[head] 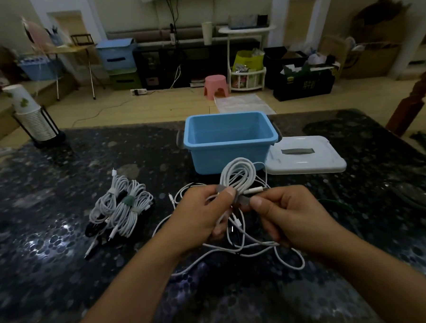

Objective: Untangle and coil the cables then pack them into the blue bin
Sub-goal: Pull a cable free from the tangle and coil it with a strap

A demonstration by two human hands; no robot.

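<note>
With the left hand pinching the coiled white cable above the dark speckled tabletop and the right hand pinching its grey strap, the wrap should probably be pulled snug before it goes into the empty blue plastic bin just behind.

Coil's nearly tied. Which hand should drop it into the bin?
Probably the left hand: it grips the white coil, while the right hand only pinches the grey strap. The open blue bin sits straight ahead, within either hand's path.
</note>
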